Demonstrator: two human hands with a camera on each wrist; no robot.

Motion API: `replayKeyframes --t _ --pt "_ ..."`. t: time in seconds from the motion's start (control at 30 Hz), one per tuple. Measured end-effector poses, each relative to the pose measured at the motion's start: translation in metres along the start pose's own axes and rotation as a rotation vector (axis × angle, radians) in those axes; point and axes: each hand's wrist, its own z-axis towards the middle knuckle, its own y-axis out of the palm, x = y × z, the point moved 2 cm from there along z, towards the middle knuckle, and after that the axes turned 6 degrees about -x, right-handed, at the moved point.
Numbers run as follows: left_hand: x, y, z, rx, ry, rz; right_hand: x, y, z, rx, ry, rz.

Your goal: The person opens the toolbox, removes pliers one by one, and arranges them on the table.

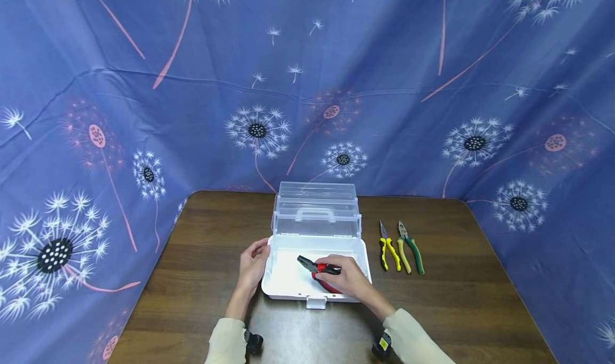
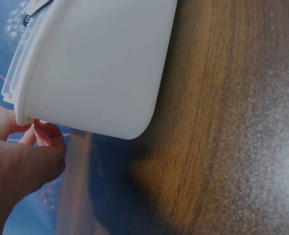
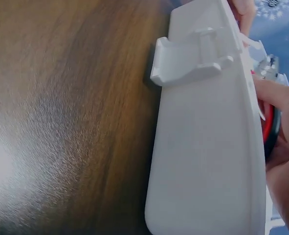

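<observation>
A white plastic toolbox [image 1: 286, 279] with its clear lid [image 1: 317, 226] raised sits on the wooden table. At its left side my left hand [image 1: 253, 267] holds the rim, fingertips curled at the corner edge in the left wrist view. My right hand [image 1: 354, 278] grips combination pliers [image 1: 306, 263] with red-and-black handles, over the inside of the box. Their dark jaws point to the far left, and the palm hides part of the handles. From the right wrist view, a red-and-black handle [image 3: 270, 131] shows behind the front wall, under my fingers.
Right of the box lie yellow-and-black long-nose pliers [image 1: 387, 249] and green-and-yellow combination pliers [image 1: 409, 249], side by side on the table [image 1: 461, 289]. A white latch [image 1: 315, 302] hangs down at the box's front. Behind the table hangs a blue dandelion-print cloth [image 1: 399, 140].
</observation>
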Motion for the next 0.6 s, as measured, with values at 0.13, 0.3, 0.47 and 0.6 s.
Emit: replayKeyframes --t 0.13,0.3,0.47,0.6 --pt "-0.001 0.001 0.0 0.005 0.011 0.003 0.003 -0.005 -0.007 0.095 0.012 0.115" --pt "-0.001 0.001 0.001 0.003 0.013 0.002 0.001 -0.014 -0.015 0.189 0.031 0.239" --pt "-0.002 0.001 0.001 0.012 0.008 0.011 -0.002 -0.027 -0.019 0.284 0.15 0.341" --pt "-0.002 0.0 0.0 0.015 -0.003 0.021 0.0 -0.037 -0.022 0.352 0.245 0.445"
